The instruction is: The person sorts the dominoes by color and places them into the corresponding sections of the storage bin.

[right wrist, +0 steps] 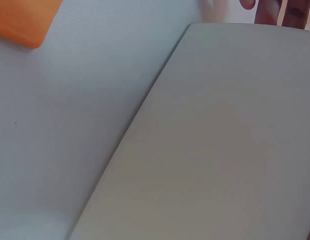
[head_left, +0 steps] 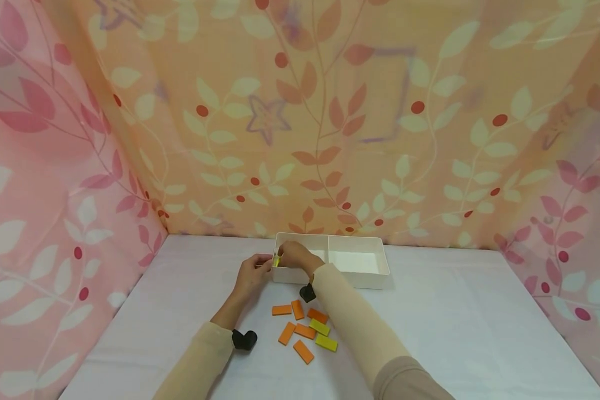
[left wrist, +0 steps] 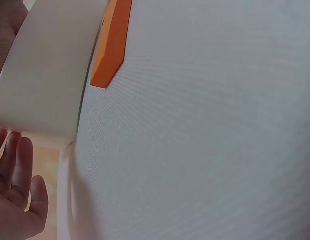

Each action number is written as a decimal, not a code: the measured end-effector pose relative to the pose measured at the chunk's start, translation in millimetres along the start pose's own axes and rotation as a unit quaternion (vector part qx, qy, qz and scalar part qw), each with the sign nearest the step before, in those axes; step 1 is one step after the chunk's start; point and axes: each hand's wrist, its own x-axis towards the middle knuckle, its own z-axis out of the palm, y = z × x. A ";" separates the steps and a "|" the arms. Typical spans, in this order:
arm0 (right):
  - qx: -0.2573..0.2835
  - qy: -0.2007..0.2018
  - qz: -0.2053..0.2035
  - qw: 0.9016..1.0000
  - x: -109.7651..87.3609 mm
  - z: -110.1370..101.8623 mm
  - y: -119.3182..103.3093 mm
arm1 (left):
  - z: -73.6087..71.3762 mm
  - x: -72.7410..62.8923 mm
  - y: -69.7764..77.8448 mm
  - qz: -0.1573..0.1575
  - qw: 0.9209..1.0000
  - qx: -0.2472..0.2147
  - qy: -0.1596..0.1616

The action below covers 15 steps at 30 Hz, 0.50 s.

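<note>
Hands [head_left: 252, 275] [head_left: 297, 256] at box [head_left: 364, 281] — sleeve [head_left: 362, 319] before it, orange blocks [head_left: 304, 352], floral backdrop [head_left: 320, 189]

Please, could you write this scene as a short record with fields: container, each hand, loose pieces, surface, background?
Container: white two-compartment box
Left hand: fingers touch the box's left end
Right hand: inside the left compartment, a yellow block at its fingertips; exact grip unclear
Loose pieces: six orange rectangular blocks and two yellow rectangular blocks, in front of the box
Surface: white tabletop
Background: leaf-patterned sheets, orange and pink
</note>
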 end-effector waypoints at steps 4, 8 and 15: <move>-0.001 -0.014 -0.006 1.000 2.8 -2.2 8.5 | 1.2 -0.4 -0.2 -0.003 1.000 -0.005 -0.001; -0.012 -0.007 -0.023 1.000 10.0 0.0 26.9 | 2.1 -0.5 -1.0 -0.005 1.000 -0.009 -0.001; -0.027 -0.009 -0.050 0.998 -15.1 -15.7 14.5 | -0.1 1.2 -1.3 0.004 1.000 -0.006 0.004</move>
